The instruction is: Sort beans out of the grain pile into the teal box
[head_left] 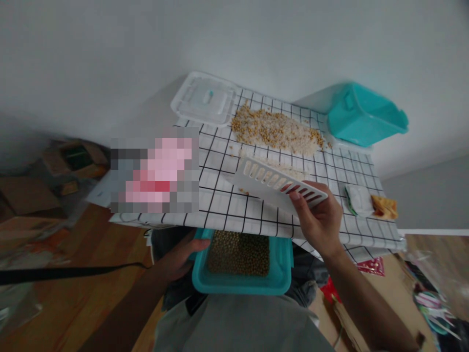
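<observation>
Grain heap [274, 129], twelve o'clock.
I see right hand [322, 220] gripping slotted white panel [263, 187]; left hand [180, 255] clasping teal bin [242, 286] (beans [238, 256] inside), six o'clock.

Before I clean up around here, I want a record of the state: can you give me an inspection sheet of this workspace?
Surface: grid-patterned cloth, with a spread of mixed grain lying on it.
Job's things: white slotted piece, tilted over the cloth; teal bin below the table's front edge, holding small round beans.
Clutter: clear plastic lid or tray, teal container, white packet, orange packet; one patch is pixelated.
Hands: right hand grips the slotted piece; left hand holds the bin's left side.
Cables: black strap or cord at left; which, unclear.
Surroundings: pale wall, cardboard boxes.
</observation>
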A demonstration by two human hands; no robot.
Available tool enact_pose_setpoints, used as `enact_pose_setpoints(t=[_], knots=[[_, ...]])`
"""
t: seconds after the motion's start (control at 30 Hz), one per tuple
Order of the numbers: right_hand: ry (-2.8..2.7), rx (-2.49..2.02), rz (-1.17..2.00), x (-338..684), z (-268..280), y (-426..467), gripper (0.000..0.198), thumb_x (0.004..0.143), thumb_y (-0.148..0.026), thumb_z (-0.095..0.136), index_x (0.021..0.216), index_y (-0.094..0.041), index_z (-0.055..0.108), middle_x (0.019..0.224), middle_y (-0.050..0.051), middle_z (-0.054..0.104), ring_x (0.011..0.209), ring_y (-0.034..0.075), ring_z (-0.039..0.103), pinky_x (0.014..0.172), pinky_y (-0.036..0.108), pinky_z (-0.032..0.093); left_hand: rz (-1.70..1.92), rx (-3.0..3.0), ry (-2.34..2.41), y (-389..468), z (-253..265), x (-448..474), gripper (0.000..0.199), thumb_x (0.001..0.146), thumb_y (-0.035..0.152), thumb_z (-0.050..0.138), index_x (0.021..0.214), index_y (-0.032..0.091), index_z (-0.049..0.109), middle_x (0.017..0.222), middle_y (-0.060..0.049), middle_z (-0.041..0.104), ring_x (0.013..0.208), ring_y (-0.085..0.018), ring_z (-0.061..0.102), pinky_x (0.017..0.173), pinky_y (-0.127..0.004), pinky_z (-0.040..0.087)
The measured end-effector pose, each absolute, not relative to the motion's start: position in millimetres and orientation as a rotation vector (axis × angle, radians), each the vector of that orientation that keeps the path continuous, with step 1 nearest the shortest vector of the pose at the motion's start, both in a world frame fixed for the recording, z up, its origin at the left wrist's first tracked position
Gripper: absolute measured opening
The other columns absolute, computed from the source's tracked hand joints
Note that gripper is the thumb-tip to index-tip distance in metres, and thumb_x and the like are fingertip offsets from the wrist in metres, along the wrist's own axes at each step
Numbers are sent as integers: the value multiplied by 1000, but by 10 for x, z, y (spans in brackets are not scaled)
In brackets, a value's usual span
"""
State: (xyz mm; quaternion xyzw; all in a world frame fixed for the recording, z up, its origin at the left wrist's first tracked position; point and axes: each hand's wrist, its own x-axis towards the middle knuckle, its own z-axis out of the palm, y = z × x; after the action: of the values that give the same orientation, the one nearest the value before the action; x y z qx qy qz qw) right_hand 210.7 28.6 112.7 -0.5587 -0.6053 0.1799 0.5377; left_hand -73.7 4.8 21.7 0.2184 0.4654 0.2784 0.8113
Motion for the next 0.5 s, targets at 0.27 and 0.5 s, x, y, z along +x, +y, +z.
enact_pose_setpoints(t=[0.27,0.5], knots=[[-1542,-1307,404,2157,1124,167,18,84,-15,68,98,-26,69,88,-2,71,76,12,65,67,26,51,524,417,975,45,240,-737,41,71,28,73,111,19,69,94,-9,80,87,-30,75,69,-34,59],[-1584,-1242,501,2193,1096,-11,30,81,-8,68,103,-28,69,93,-2,73,79,11,68,69,23,54,555,507,957,83,357,-698,35,71,27,69,106,19,72,89,-8,80,88,-31,73,71,-36,59]])
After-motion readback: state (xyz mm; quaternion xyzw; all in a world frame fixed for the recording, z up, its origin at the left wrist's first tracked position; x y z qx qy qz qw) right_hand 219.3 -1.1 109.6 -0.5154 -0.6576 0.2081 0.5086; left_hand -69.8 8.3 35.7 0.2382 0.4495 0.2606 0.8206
